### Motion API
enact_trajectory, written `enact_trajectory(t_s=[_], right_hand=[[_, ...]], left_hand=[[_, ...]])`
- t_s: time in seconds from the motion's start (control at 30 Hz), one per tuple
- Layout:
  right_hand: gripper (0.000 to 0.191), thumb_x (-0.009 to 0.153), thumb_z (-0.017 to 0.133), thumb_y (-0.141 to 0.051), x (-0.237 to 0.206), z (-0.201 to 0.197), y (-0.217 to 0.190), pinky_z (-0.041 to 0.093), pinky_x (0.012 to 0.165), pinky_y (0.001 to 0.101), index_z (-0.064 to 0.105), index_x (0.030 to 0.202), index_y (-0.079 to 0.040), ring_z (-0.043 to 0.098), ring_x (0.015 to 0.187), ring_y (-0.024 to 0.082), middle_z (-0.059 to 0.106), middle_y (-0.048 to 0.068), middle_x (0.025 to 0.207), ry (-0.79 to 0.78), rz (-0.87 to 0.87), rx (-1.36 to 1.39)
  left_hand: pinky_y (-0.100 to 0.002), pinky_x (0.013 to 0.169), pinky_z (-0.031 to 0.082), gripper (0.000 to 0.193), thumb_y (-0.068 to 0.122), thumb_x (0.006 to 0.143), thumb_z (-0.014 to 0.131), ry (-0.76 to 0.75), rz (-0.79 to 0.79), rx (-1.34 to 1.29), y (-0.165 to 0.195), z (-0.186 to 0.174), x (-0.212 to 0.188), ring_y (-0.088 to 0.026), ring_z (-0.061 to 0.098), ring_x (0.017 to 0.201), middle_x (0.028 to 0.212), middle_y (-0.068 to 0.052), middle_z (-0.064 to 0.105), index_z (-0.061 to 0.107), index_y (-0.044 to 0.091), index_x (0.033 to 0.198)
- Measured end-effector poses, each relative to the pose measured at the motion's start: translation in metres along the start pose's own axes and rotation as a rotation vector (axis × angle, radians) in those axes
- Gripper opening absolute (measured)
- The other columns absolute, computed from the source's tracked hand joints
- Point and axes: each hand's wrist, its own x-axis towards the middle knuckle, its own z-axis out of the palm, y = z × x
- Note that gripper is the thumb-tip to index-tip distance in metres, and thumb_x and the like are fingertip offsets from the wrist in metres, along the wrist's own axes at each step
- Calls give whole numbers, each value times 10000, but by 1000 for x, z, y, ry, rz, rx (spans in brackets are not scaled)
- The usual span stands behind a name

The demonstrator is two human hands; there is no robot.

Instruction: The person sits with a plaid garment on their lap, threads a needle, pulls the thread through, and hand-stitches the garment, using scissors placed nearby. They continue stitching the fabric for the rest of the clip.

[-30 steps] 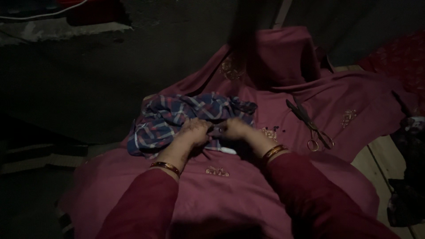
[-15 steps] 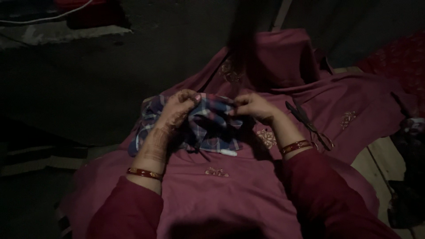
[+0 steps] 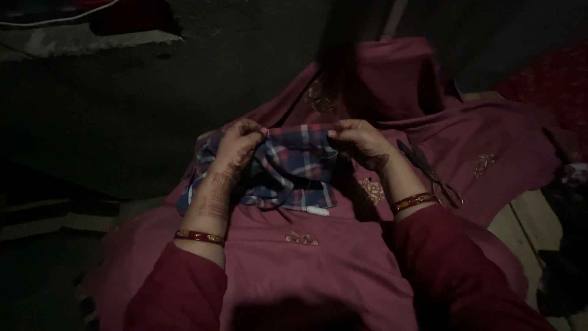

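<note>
A blue, red and white checked cloth (image 3: 293, 168) is lifted over my lap. My left hand (image 3: 240, 146) pinches its upper left edge. My right hand (image 3: 360, 140) pinches the upper right edge, so the top hem runs stretched between both hands. The rest of the cloth hangs down and bunches on the dark pink embroidered fabric (image 3: 306, 257) that covers my lap. Both wrists carry bangles, and dark red sleeves cover my forearms.
A pair of scissors (image 3: 432, 173) lies on the pink fabric just right of my right wrist. More pink fabric (image 3: 392, 79) is heaped behind. A wooden board (image 3: 527, 227) shows at the right, and dark floor (image 3: 122, 110) lies to the left.
Both hands have risen from low on my lap, taken the checked cloth by its top edge, and moved apart, pulling the edge taut.
</note>
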Motion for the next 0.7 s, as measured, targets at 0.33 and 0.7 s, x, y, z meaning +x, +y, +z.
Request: enact_trajectory(t_s=[0.33, 0.7], right_hand=[[151, 871, 735, -97, 5, 18, 8, 525, 757, 235, 760, 1011, -47, 668, 794, 94, 734, -8, 886, -136, 45, -124], [171, 861, 741, -73, 5, 2, 11, 517, 748, 252, 752, 1026, -30, 671, 799, 112, 742, 5, 899, -110, 42, -101]], left_hand=[[-424, 1089, 455, 682, 198, 805, 781, -131, 523, 603, 11, 31, -18, -345, 541, 1331, 1460, -180, 539, 562, 55, 1435], [-333, 866, 531, 447, 203, 821, 804, -310, -118, 244, -10, 43, -6, -188, 668, 967, 1150, -90, 742, 691, 15, 1210]])
